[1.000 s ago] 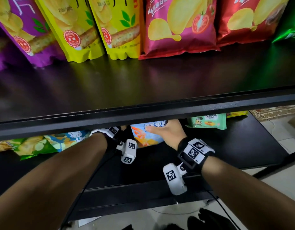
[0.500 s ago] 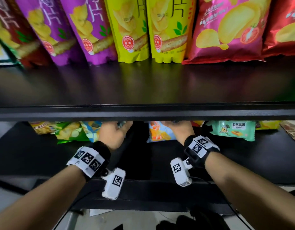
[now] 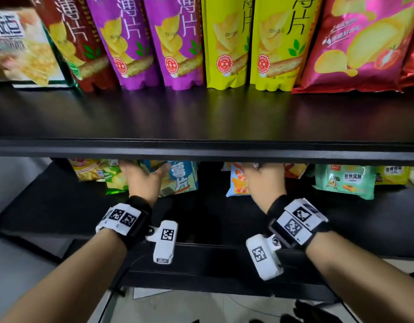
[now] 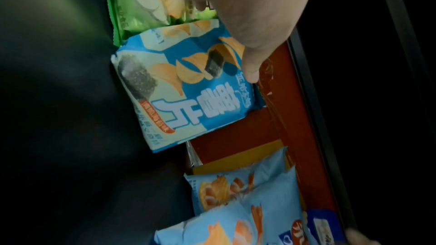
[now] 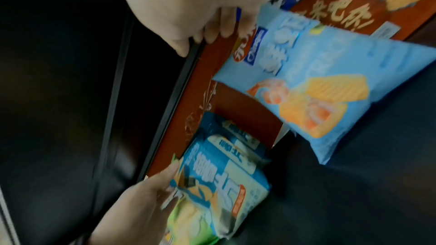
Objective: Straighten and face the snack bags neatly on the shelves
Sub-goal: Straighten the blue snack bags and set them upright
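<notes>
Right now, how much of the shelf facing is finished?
Done: the upper shelf row stands upright, fronts out. In hand: the left hand is on the blue seaweed chip bag, and the right hand reaches behind the light blue shrimp chip bag. Left: the lower shelf bags lean unevenly, including the green bag.
</notes>
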`<state>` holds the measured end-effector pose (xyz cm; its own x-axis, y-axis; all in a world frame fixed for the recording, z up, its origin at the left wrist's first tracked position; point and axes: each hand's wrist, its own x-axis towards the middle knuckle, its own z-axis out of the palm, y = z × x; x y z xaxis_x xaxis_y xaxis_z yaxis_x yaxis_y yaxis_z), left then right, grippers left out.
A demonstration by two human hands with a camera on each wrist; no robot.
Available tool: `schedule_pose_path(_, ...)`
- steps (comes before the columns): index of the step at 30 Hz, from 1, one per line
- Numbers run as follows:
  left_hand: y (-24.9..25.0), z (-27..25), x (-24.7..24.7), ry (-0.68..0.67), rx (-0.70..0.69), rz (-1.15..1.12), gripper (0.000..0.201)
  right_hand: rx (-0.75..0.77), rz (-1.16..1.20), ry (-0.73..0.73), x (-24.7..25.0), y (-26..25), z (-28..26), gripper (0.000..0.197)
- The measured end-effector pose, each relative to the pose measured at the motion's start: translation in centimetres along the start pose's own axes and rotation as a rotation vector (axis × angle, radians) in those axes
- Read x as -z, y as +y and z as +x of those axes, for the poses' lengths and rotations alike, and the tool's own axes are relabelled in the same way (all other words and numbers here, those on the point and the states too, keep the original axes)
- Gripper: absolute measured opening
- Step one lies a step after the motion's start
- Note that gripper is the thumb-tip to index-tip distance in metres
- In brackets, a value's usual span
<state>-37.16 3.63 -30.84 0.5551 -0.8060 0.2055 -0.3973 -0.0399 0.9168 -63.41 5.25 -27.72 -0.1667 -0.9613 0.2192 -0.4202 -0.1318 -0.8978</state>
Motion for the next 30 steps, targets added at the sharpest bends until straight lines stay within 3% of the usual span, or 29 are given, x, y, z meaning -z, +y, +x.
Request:
schedule_pose_path(3,0.7,0.8,-0.3,-0.029,-0.052,-0.041,0.067,0.030,0.097,-0.165,-3.1,-1.3,0.2,0.024)
schedule_pose_path(5,0.9,0.9,-0.6,-0.056,-0.053,0.006,0.035,0.007,0.031,-0.309,-4.8,-1.9,0.7,0.022)
schedule_pose_path(7,0.9,1.0,-0.6,-0.093,-0.027,0.052,0.020,0.029,-0.068,-0.387,-5.9,-2.6,1.3,0.027)
schedule_pose_path(11,0.8,0.8,-0.4,-0.115,-0.012,0.144,0.021,0.009,-0.060,-0.504,-7.4,-4.3,2.1,0.036)
schedule_pose_path(14,1.0,-0.5,-0.3,-0.137,-0.028,0.039,0.026,-0.061,-0.075,-0.565,-7.9,-4.1,2.4,0.037)
schedule_pose_path(18,1.5,-2.7,0.3,-0.194,0.011,-0.236,0.048,-0.046,-0.152,-0.492,-6.7,-2.7,2.2,0.029)
schedule_pose_path(20,1.6,-3.7,0.5,-0.250,0.009,-0.318,0.045,0.001,-0.203,-0.459,-5.7,-2.1,1.7,0.028)
schedule_pose_path(25,1.9,-5.7,1.1,-0.325,-0.079,-0.438,0.046,0.130,0.164,-0.428,-3.5,-0.8,-0.2,0.019)
schedule_pose_path(27,1.8,-6.4,1.1,-0.359,-0.076,-0.462,0.048,0.170,0.257,-0.473,-2.7,-0.4,-0.8,0.032)
schedule_pose_path(30,0.8,-7.2,0.4,-0.404,-0.019,-0.511,0.044,0.181,0.106,-0.419,-2.5,1.0,-1.3,0.041)
